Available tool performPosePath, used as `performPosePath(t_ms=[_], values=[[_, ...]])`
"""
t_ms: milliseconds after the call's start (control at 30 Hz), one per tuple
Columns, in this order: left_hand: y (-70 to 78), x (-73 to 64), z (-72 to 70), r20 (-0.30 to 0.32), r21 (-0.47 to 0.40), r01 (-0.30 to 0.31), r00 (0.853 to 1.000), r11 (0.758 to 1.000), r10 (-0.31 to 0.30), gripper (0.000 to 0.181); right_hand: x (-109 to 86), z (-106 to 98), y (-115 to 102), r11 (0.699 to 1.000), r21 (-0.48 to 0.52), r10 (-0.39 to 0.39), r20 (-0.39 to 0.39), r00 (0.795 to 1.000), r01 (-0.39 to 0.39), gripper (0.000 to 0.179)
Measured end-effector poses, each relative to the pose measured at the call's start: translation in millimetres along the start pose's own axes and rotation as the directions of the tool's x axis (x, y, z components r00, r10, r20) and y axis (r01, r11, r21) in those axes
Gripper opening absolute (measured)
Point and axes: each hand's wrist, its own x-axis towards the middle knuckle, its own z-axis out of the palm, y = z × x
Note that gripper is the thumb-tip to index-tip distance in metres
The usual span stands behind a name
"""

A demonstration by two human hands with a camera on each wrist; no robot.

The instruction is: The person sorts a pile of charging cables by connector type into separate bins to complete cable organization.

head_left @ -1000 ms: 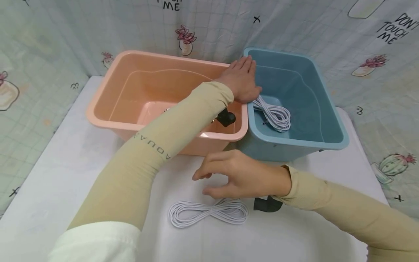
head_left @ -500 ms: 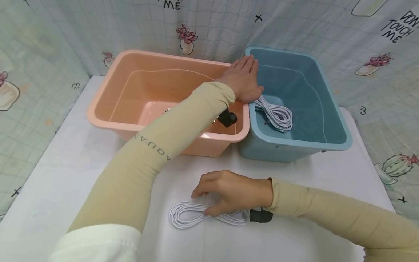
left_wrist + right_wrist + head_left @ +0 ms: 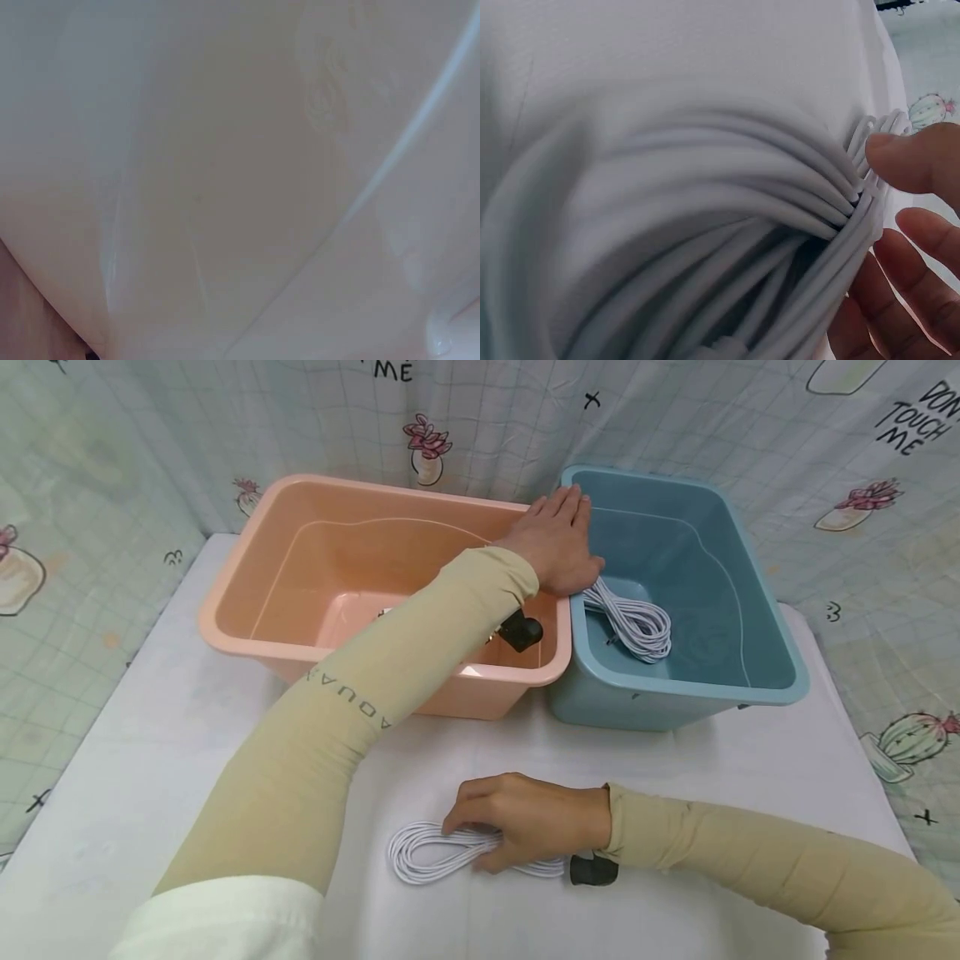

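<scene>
A white cable [image 3: 427,852], coiled and tied at its middle in a figure eight, lies on the white table. My right hand [image 3: 521,818] grips the bundle near its middle, thumb on the near side and fingers on the far side. In the right wrist view, the thumb [image 3: 911,157] meets the white strands [image 3: 727,180] and the fingers curl around the other side. My left hand [image 3: 551,539] rests flat, fingers straight, over the adjoining rims of the peach bin [image 3: 247,647] and the blue bin [image 3: 690,689]. The left wrist view shows mostly a pale, blurred surface.
Another coiled white cable [image 3: 641,631] lies inside the blue bin. A black object [image 3: 521,631] sits in the peach bin, partly hidden by my left sleeve [image 3: 360,710]. Beside my right wrist is a black piece [image 3: 593,870]. A patterned curtain [image 3: 480,427] hangs behind the bins.
My right hand has come down toward me from above the table, and its thumb and fingers have closed around the coiled cable. The left hand stays on the rims.
</scene>
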Motion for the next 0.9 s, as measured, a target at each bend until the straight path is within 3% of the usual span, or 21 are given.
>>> performPosePath(t_ms=[467, 900], values=[[0.2, 0.6, 0.1, -0.009, 0.006, -0.003, 1.000, 1.000, 0.003, 0.078, -2.5, 7.1, 2.5, 0.999, 0.010, 0.039, -0.015, 0.999, -0.039, 0.046], [0.3, 0.4, 0.2, -0.011, 0.003, -0.006, 1.000, 1.000, 0.006, 0.078, -3.3, 7.9, 0.9, 1.000, 0.002, 0.015, -0.007, 1.000, -0.015, 0.042]])
